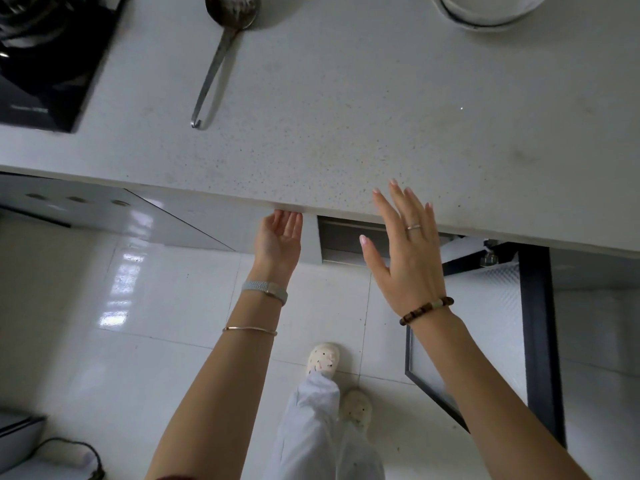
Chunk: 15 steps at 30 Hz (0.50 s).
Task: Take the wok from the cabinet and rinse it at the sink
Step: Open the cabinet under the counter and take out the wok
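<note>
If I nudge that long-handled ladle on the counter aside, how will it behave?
The ladle looks like thin metal, so probably stiff and light. Its round bowl end may make it pivot or rock. The smooth countertop likely lets it slide.

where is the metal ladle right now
In the head view the ladle lies on the countertop, upper left, just right of the black stove, handle toward the near edge.

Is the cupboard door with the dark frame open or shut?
Open. The dark-framed, frosted-glass cabinet door stands swung out over the white floor tiles, away from the edge of the speckled grey countertop.
</note>
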Motion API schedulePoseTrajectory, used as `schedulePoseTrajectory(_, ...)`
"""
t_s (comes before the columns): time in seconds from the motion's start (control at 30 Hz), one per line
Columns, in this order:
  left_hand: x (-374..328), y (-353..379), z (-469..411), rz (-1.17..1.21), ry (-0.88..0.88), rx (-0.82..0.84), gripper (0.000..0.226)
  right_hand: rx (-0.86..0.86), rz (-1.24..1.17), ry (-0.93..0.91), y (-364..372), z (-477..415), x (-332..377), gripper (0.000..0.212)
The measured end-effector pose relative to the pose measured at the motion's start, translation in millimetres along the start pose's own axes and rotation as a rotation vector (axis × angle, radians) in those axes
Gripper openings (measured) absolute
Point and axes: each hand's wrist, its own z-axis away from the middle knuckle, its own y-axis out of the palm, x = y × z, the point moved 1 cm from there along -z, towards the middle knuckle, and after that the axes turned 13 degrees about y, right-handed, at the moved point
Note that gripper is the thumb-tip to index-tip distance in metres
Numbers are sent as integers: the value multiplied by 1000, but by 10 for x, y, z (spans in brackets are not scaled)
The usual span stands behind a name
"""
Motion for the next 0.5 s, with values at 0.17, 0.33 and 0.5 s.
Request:
schedulePoseTrajectory(0.17, -5, -20, 50, 4, -23, 6, 42, 12, 22, -10, -94, 82, -49, 59)
schedulePoseTrajectory(0.33, -33, -121, 134, 3, -31, -18, 46, 29, 62, -16, -187, 237, -126, 68)
schedulePoseTrajectory(0.5, -146, -471, 396, -32, -22, 17, 42, 44, 38, -24, -257, 522, -143, 69)
